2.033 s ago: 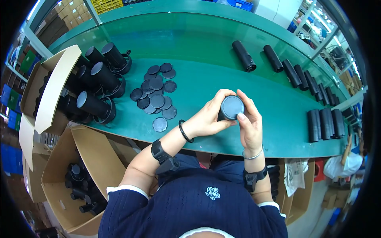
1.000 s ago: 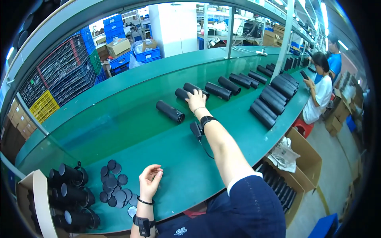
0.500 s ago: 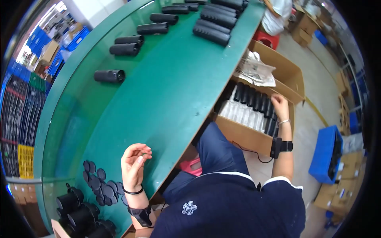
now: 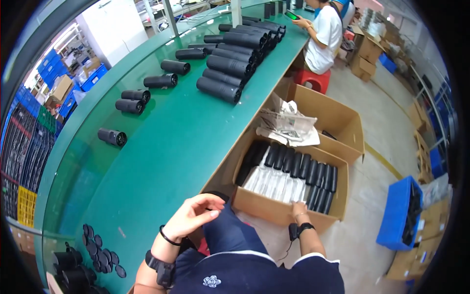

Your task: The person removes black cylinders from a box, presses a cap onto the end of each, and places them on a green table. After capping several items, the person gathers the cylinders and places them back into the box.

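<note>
Black tubes (image 4: 219,89) lie on a green table (image 4: 161,147), more in a brown cardboard box (image 4: 274,208).

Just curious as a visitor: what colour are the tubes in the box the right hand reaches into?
Black, seen in the head view: the tubes fill the cardboard box by the right hand.

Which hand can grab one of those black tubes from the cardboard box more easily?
Probably the right hand. It already rests at the near edge of the open brown cardboard box, right beside the row of black cylindrical tubes. The left hand hovers empty at the green table edge, farther away.
</note>
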A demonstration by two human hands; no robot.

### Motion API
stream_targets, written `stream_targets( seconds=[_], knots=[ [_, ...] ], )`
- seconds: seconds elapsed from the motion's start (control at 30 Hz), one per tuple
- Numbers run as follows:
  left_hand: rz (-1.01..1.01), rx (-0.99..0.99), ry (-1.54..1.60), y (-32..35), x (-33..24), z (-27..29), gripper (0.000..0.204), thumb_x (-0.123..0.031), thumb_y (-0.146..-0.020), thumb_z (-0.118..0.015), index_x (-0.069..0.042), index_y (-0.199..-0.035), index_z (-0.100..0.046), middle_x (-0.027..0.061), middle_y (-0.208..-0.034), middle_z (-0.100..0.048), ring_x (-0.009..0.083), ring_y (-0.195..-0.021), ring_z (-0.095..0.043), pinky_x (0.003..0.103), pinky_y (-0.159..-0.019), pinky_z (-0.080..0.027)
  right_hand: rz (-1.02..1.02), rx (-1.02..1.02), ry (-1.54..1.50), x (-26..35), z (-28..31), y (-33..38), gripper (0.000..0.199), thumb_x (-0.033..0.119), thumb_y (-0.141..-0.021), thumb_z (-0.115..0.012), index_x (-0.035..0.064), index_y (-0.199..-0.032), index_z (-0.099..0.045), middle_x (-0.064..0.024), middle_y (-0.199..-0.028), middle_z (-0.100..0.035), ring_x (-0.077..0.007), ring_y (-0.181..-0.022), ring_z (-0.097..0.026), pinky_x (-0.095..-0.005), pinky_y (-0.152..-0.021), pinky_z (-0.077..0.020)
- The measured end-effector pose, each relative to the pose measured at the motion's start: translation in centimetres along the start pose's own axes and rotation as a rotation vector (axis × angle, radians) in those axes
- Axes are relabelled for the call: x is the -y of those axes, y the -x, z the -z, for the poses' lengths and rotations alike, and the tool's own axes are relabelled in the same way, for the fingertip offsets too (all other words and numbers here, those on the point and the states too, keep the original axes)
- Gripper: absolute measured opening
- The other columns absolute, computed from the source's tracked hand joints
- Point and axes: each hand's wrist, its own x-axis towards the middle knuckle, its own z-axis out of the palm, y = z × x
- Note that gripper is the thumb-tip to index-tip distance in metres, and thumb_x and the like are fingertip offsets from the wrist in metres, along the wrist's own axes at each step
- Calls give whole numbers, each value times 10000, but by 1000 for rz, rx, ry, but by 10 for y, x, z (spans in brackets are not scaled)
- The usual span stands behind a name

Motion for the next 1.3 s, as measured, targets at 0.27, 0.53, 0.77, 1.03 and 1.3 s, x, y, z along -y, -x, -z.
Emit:
stream_targets(
  seconds=[0.27,0.53,0.77,1.03,1.3],
  knots=[
    [148,47,-26,-82,39,-38,249,-103,-893,-634,-13,-1123,-607,17,-986,-639,77,-925,-588,224,-825,-475,140,-139,75,10,-41,-59,169,150,-855,-525,106,-854,-688,-128,-873,-693,-290,-834,-687,-417,-694,-550],
    [328,57,221,-185,94,-67,248,-192,-905,-626,-41,-1100,-608,49,-947,-647,117,-870,-604,261,-761,-495,112,-174,55,-8,-45,-81,261,170,-888,-449,88,-866,-696,-161,-874,-696,-314,-787,-688,-446,-670,-547],
    [593,-73,317,-343,205,-65,129,-152,-906,-577,-50,-980,-605,58,-877,-605,154,-786,-572,277,-651,-476,160,-145,-36,-11,-21,-73,170,82,-808,-513,114,-859,-672,-165,-803,-675,-317,-762,-673,-432,-665,-530],
    [293,-407,-660,-497,370,1,272,-255,-778,-660,-20,-914,-646,210,-906,-671,335,-843,-655,377,-770,-515,282,341,-518,-32,22,-120,422,401,-837,-640,27,-1029,-680,-228,-1011,-651,-365,-956,-630,-409,-856,-482],
    [263,-515,-1184,-555,439,15,535,-417,-845,-609,5,-1167,-536,269,-1110,-594,411,-1056,-565,483,-889,-470,-538,-421,-334,-114,47,-235,512,246,-864,-632,-41,-1266,-496,-295,-1104,-566,-424,-1023,-559,-468,-857,-480]
  ],
)
